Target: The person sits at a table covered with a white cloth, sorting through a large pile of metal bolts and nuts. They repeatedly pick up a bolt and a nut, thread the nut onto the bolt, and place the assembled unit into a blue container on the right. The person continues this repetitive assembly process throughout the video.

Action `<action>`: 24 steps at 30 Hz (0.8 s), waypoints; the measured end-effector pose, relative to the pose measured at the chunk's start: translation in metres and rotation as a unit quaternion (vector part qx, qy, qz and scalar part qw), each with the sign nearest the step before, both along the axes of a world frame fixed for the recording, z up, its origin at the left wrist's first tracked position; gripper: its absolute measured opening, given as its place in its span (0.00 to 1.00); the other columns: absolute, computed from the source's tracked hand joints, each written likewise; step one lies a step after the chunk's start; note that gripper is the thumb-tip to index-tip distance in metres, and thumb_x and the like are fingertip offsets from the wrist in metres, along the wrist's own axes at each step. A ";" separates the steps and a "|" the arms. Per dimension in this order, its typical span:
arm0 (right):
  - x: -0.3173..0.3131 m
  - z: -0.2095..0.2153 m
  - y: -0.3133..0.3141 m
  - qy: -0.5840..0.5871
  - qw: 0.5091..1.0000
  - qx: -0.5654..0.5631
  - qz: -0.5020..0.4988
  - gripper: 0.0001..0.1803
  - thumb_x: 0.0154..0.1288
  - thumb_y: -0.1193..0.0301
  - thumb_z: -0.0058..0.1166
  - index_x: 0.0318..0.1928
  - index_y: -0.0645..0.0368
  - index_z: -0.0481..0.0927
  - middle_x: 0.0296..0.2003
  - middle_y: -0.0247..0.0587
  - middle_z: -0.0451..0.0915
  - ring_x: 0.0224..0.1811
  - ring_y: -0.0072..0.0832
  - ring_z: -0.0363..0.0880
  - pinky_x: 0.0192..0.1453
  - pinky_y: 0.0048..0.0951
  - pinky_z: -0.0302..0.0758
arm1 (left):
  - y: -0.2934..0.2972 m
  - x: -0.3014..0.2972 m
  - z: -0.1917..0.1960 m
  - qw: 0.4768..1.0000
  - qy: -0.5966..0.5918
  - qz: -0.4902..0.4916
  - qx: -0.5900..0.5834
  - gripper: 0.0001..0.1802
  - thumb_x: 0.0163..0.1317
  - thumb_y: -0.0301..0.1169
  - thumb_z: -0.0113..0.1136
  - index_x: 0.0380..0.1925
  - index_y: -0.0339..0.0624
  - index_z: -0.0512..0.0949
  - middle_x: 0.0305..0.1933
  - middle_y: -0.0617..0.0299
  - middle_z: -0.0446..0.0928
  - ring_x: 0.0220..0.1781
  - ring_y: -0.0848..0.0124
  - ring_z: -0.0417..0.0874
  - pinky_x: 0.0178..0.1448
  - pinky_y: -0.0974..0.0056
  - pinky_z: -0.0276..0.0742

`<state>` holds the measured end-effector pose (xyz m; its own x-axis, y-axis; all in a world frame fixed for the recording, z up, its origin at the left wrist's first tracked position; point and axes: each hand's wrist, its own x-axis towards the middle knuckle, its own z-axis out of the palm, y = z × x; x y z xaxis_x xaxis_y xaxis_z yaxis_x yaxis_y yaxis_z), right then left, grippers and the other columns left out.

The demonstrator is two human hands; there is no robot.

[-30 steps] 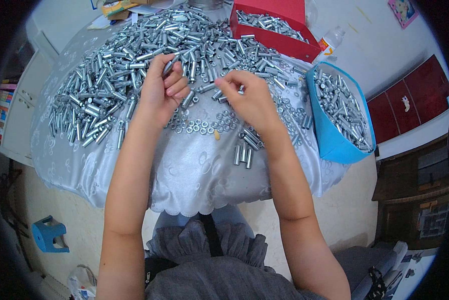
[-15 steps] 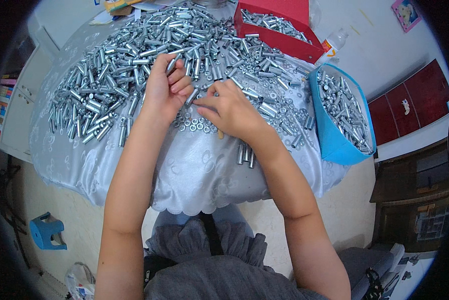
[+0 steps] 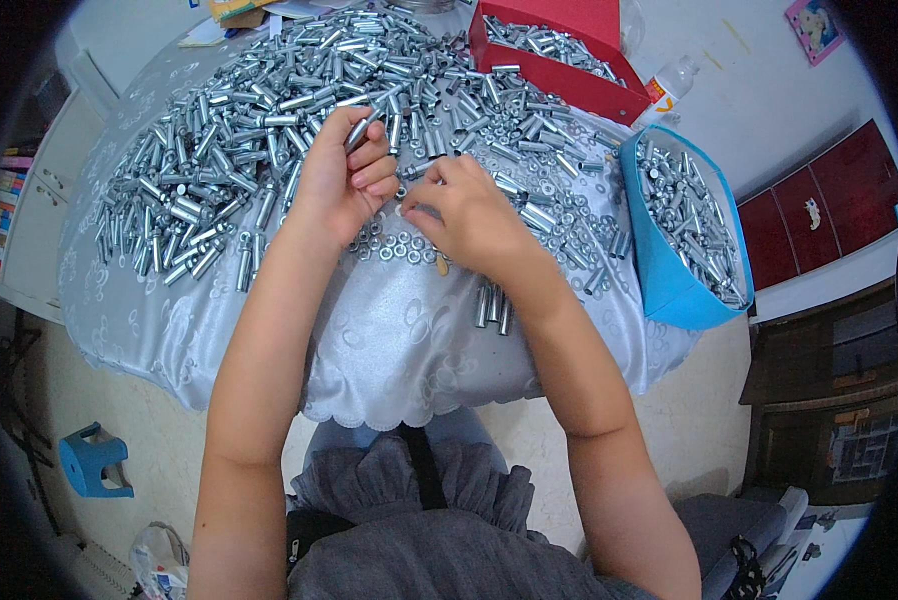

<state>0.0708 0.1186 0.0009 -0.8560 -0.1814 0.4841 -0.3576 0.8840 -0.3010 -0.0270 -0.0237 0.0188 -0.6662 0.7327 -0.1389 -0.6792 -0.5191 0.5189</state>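
Note:
My left hand is closed, palm turned up, around a silvery metal anchor bolt that sticks out between thumb and forefinger. Just to its right, my right hand has its thumb and fingers drawn together in a pinch, and what they hold, if anything, is too small to make out. Below the hands lie loose nuts in a cluster on the silver-white tablecloth. Beyond them spreads a large heap of metal anchor bolts and sleeves.
At the right stands a blue fabric bin full of anchor bolts. A red box with more metal parts sits at the back, beside a clear bottle. Several sleeves lie near the front edge. On the floor is a blue stool.
A short metal cylinder that showed between my hands is no longer visible there. My right fingers have drawn closer together, and my left hand has shifted slightly right.

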 end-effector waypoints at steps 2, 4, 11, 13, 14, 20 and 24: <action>0.003 0.003 0.003 -0.022 1.000 -0.009 0.000 0.06 0.49 0.70 0.60 0.30 0.55 0.82 0.33 0.39 0.73 0.41 0.36 0.70 0.49 0.34 0.68 | 0.000 0.001 0.002 1.000 -0.004 0.002 -0.017 0.14 0.61 0.39 0.49 0.19 0.47 0.66 0.10 0.75 0.50 0.11 0.81 0.51 0.18 0.72 0.49; 0.005 0.006 0.003 -0.032 0.999 -0.013 -0.014 0.07 0.48 0.69 0.61 0.30 0.54 0.82 0.34 0.38 0.73 0.41 0.36 0.70 0.49 0.34 0.68 | 0.001 0.003 0.003 1.000 -0.002 0.006 -0.024 0.15 0.61 0.39 0.49 0.18 0.47 0.66 0.10 0.75 0.50 0.11 0.81 0.51 0.17 0.72 0.49; 0.002 -0.001 0.004 -0.037 0.999 -0.007 -0.015 0.10 0.46 0.67 0.63 0.32 0.53 0.83 0.34 0.38 0.73 0.43 0.35 0.70 0.50 0.32 0.68 | 0.002 0.005 0.004 0.999 0.013 0.006 -0.052 0.15 0.61 0.40 0.50 0.18 0.47 0.66 0.10 0.75 0.50 0.11 0.82 0.51 0.17 0.72 0.48; 0.001 -0.001 0.004 -0.041 0.999 -0.013 -0.016 0.10 0.46 0.68 0.63 0.32 0.54 0.83 0.34 0.38 0.73 0.43 0.35 0.69 0.51 0.33 0.68 | 0.003 0.004 0.003 0.998 0.029 0.004 -0.061 0.15 0.59 0.40 0.50 0.18 0.46 0.67 0.10 0.75 0.50 0.11 0.81 0.51 0.17 0.72 0.49; 0.002 -0.001 0.004 -0.043 0.999 -0.017 -0.017 0.10 0.46 0.68 0.64 0.32 0.54 0.83 0.34 0.38 0.73 0.43 0.35 0.69 0.51 0.33 0.67 | 0.003 0.003 0.002 0.997 0.036 0.003 -0.066 0.14 0.59 0.40 0.51 0.19 0.46 0.68 0.09 0.76 0.50 0.11 0.81 0.51 0.17 0.72 0.49; 0.000 0.017 -0.001 -0.114 0.948 -0.296 -0.015 0.06 0.51 0.74 0.61 0.31 0.60 0.79 0.31 0.38 0.78 0.33 0.28 0.76 0.39 0.26 0.73 | 0.006 0.010 0.005 0.969 0.133 0.013 -0.206 0.14 0.58 0.40 0.51 0.18 0.47 0.68 0.11 0.75 0.54 0.13 0.81 0.51 0.20 0.72 0.48; -0.001 0.031 0.001 -0.112 0.820 -0.560 0.042 0.07 0.60 0.74 0.56 0.36 0.65 0.75 0.31 0.36 0.80 0.32 0.16 0.76 0.35 0.17 0.71 | 0.009 0.018 0.008 0.954 0.167 0.013 -0.250 0.12 0.56 0.39 0.51 0.20 0.47 0.69 0.15 0.73 0.62 0.14 0.82 0.54 0.21 0.73 0.49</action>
